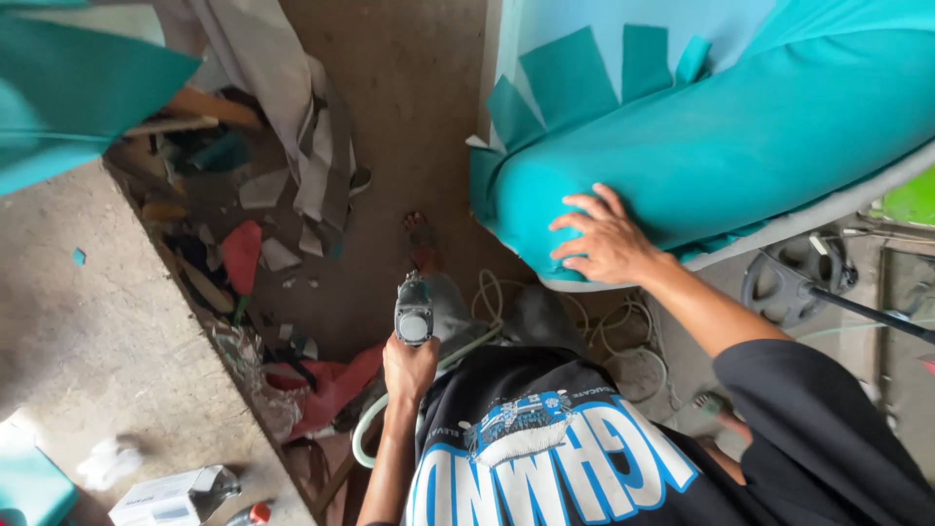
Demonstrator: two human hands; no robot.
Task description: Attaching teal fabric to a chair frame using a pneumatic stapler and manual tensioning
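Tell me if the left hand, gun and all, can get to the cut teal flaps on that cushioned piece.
Probably yes. The left hand holds the staple gun low beside the body, with open floor up to the teal flaps. The right hand presses lower down, clear of them.

Soft, even daylight fills the scene, brightest on the teal cushion [740, 136] at far right and on the pale floor [88, 321] at left. Shadows are faint, deepest among the scraps [243, 253] near the centre. No glare. Focus is sharp mid-frame; wide-angle distortion bends the edges, with slight blur at the corners.
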